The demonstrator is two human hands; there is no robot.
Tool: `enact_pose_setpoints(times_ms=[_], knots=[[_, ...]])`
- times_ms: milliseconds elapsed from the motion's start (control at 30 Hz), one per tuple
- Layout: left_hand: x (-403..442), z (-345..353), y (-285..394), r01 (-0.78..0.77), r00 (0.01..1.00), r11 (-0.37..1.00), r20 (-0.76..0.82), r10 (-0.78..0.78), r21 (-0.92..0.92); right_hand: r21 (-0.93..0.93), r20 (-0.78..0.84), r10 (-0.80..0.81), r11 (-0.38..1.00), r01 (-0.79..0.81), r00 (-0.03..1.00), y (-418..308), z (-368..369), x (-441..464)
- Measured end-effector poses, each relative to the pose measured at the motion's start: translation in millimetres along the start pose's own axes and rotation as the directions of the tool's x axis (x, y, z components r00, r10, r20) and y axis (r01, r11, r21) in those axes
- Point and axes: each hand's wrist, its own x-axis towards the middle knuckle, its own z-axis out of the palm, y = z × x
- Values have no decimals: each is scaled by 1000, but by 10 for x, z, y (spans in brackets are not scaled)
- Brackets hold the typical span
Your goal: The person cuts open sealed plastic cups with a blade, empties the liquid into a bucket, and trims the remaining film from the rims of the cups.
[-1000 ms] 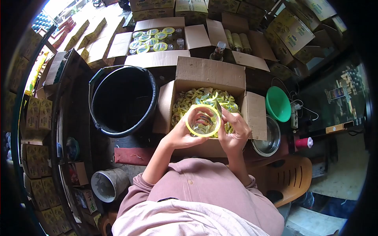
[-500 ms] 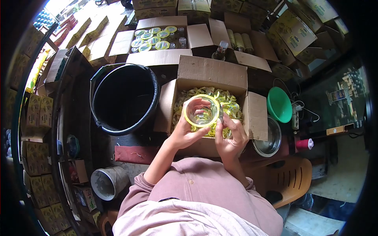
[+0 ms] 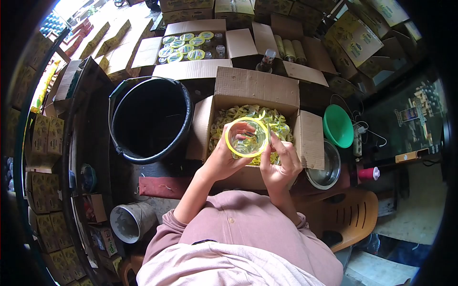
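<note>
My left hand (image 3: 220, 157) is wrapped round a clear plastic cup (image 3: 246, 138) with a bright yellow rim, its mouth tilted up toward me. At the cup's right side, my right hand (image 3: 281, 164) has thumb and index finger pinched close to the rim. A thin see-through edge shows by those fingertips, but I cannot make out what they hold. Under both hands stands an open cardboard box (image 3: 257, 82), filled with crumpled clear and yellow plastic pieces (image 3: 281, 125).
Left of the box stands a large black bucket (image 3: 188, 112). A green basin (image 3: 338, 126) and a metal bowl (image 3: 337, 167) are on the right. Behind are a carton of yellow-lidded cups (image 3: 183, 69) and a glass bottle (image 3: 266, 62). A grey pail (image 3: 148, 217) is lower left.
The cup has shifted slightly right and down and turned a little in my left hand. My right fingers have moved up along its rim.
</note>
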Motion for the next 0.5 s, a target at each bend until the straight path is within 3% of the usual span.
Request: enact_pose_setpoints(times_ms=[167, 267, 500], knots=[[-16, -12, -4, 17, 999, 1000, 29, -16, -25, 141, 10, 15, 990, -16, 1000, 79, -8, 64], [-8, -28, 13, 27, 999, 999, 34, -26, -42, 189, 70, 107, 975, -118, 992, 106, -38, 38], [-3, -35, 4, 28, 999, 998, 47, -25, -59, 144, 49, 81, 986, -87, 996, 104, -43, -20]])
